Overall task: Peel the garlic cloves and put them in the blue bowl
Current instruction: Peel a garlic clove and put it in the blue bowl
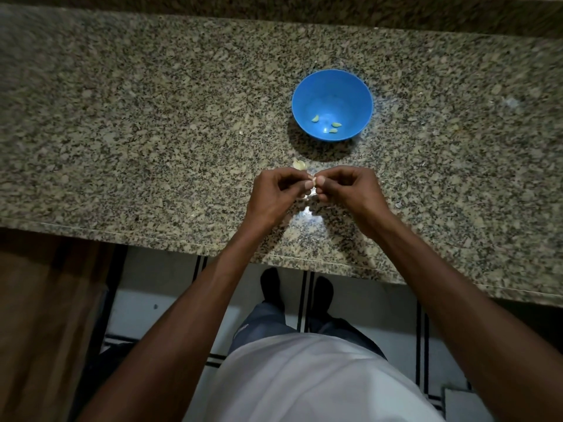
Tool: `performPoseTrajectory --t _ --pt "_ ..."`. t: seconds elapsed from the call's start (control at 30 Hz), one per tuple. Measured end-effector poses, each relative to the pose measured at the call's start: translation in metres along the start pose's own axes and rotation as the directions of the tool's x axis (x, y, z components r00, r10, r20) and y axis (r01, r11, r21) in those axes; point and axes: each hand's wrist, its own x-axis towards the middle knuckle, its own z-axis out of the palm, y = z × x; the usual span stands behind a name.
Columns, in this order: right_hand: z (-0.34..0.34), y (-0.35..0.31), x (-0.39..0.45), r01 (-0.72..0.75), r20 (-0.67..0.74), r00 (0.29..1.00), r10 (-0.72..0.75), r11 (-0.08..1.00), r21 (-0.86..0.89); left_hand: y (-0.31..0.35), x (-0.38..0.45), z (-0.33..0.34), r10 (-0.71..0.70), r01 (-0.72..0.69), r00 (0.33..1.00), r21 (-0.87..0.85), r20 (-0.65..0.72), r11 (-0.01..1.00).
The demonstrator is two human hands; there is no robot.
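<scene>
A small, light, slippery garlic clove (312, 179) is pinched between the fingers of the left hand (275, 193) and right hand (347, 190), best held at its ends while its brittle skin is picked off.

Speckled granite surface (152, 117), raised back ledge (274, 10) along far edge. Below: white tiled floor (164, 281) with dark stripes; wooden cabinet panel (39, 315) at left.

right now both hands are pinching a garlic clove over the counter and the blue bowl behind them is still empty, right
Not quite: the blue bowl is not empty; the head view shows three peeled cloves in it. The left hand and right hand do pinch a garlic clove.
</scene>
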Motion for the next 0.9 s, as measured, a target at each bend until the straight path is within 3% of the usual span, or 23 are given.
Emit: performPoseTrajectory --t 0.13,0.37,0.6,0.9 --pt "0.005 0.006 -0.002 -0.006 -0.035 0.999 0.007 0.999 0.036 -0.004 -0.001 -0.001 0.011 -0.012 0.999 0.032 0.030 0.999" --pt "0.008 0.010 0.000 0.015 -0.030 0.999 -0.016 1.000 -0.015 -0.006 -0.005 -0.006 -0.051 0.060 0.993 -0.081 0.108 0.995" --pt "0.010 0.008 0.000 0.007 0.043 0.999 -0.007 1.000 -0.003 -0.012 -0.003 -0.004 -0.068 0.065 0.993 0.035 0.099 0.997" --pt "0.015 0.016 0.002 -0.088 0.026 0.996 0.086 0.994 0.067 -0.017 -0.005 0.004 -0.199 0.202 0.979 -0.083 0.043 0.976"
